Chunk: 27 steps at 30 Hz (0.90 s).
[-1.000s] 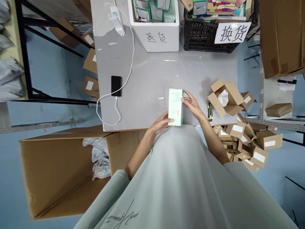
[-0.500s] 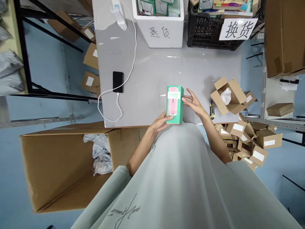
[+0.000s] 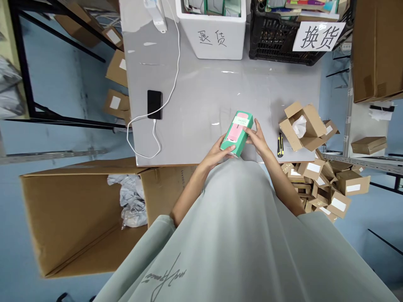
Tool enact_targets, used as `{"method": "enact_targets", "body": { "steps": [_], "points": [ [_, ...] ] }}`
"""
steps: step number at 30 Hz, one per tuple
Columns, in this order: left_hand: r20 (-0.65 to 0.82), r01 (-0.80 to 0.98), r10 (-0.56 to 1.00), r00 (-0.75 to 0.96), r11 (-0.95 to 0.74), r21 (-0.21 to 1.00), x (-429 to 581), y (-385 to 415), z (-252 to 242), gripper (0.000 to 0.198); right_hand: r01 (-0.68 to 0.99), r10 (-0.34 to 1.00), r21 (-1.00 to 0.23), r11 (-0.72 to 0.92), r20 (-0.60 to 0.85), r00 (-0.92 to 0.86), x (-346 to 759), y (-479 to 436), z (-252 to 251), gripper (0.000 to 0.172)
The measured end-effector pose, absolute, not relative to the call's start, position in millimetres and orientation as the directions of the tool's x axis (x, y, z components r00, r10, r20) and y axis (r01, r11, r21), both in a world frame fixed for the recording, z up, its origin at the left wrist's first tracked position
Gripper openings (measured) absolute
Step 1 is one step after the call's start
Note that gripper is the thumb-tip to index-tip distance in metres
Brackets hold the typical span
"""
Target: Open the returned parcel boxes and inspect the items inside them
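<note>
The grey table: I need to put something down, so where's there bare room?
Widest: the table beyond the green box, between black device and open carton, this side of the white tub and black crate. Smaller: between white cable and left hand. Crowded: far side; near right, with carton and box cutter.

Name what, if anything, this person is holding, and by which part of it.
A green-and-pink box: the left hand grips its near end, thumb on the printed face; the right hand touches its right long side.

Grey table (image 3: 201,96) with white bin (image 3: 217,40), black crate (image 3: 273,44), power strip (image 3: 155,16), cabled black device (image 3: 154,100), cutter (image 3: 280,145), open carton (image 3: 311,121)
</note>
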<state>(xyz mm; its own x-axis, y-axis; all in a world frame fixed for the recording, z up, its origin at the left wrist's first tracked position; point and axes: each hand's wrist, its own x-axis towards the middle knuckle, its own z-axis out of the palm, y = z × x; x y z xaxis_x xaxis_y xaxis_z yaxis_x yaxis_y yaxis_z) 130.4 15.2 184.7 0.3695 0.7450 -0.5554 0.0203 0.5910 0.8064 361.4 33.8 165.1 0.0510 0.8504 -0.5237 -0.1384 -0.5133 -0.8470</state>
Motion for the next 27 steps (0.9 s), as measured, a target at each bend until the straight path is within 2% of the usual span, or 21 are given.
{"method": "enact_targets", "body": {
  "steps": [3, 5, 7, 9, 11, 14, 16, 17, 20, 22, 24, 27],
  "points": [
    [-0.505, 0.082, 0.831, 0.235, 0.501, 0.862, 134.7, 18.1, 180.1, 0.129, -0.244, 0.821, -0.808, -0.536, -0.566, 0.071, 360.9, 29.8, 160.4, 0.098],
    [-0.446, 0.123, 0.873, 0.198, 0.43, 0.895, 138.3, 18.5, 178.3, 0.129, -0.292, 0.8, -0.788, -0.543, -0.59, 0.105, 359.8, 25.8, 158.2, 0.091],
    [-0.371, 0.178, 0.91, 0.184, 0.341, 0.923, 141.2, 17.3, 178.1, 0.12, -0.314, 0.778, -0.768, -0.558, -0.616, 0.121, 360.0, 21.1, 156.4, 0.087],
    [-0.308, 0.272, 0.938, 0.155, 0.26, 0.927, 141.7, 15.9, 179.7, 0.102, -0.303, 0.767, -0.75, -0.588, -0.636, 0.088, 363.2, 16.5, 154.0, 0.083],
    [-0.263, 0.385, 0.957, 0.119, 0.2, 0.901, 138.7, 16.3, 182.6, 0.083, -0.234, 0.758, -0.745, -0.624, -0.65, 0.049, 369.4, 12.6, 150.3, 0.079],
    [-0.189, 0.524, 0.972, 0.138, 0.091, 0.847, 129.0, 23.0, 187.9, 0.072, 0.032, 0.787, -0.79, -0.612, -0.604, 0.126, 380.9, 8.6, 144.5, 0.083],
    [-0.151, 0.581, 0.964, 0.217, -0.004, 0.814, 122.3, 30.7, 190.7, 0.069, 0.229, 0.854, -0.823, -0.52, -0.501, 0.139, 385.8, 7.1, 143.9, 0.092],
    [-0.141, 0.597, 0.953, 0.269, -0.05, 0.801, 119.8, 34.8, 191.5, 0.066, 0.293, 0.892, -0.844, -0.45, -0.444, 0.09, 386.3, 6.9, 145.4, 0.098],
    [-0.143, 0.603, 0.9, 0.412, -0.151, 0.784, 116.4, 44.5, 191.4, 0.056, 0.341, 0.947, -0.913, -0.222, -0.286, -0.149, 379.3, 8.6, 156.9, 0.106],
    [-0.162, 0.589, 0.881, 0.445, -0.152, 0.794, 116.6, 47.4, 189.2, 0.06, 0.341, 0.941, -0.934, -0.111, -0.208, -0.265, 370.2, 11.9, 166.7, 0.096],
    [-0.18, 0.552, 0.889, 0.422, -0.094, 0.829, 116.8, 47.4, 185.4, 0.08, 0.352, 0.932, -0.934, -0.061, -0.18, -0.315, 361.7, 16.3, 174.5, 0.079],
    [-0.202, 0.408, 0.919, 0.337, 0.051, 0.912, 115.8, 43.1, 176.3, 0.109, 0.37, 0.953, -0.924, -0.094, -0.191, -0.235, 355.8, 22.2, 178.5, 0.065]
  ]
}}
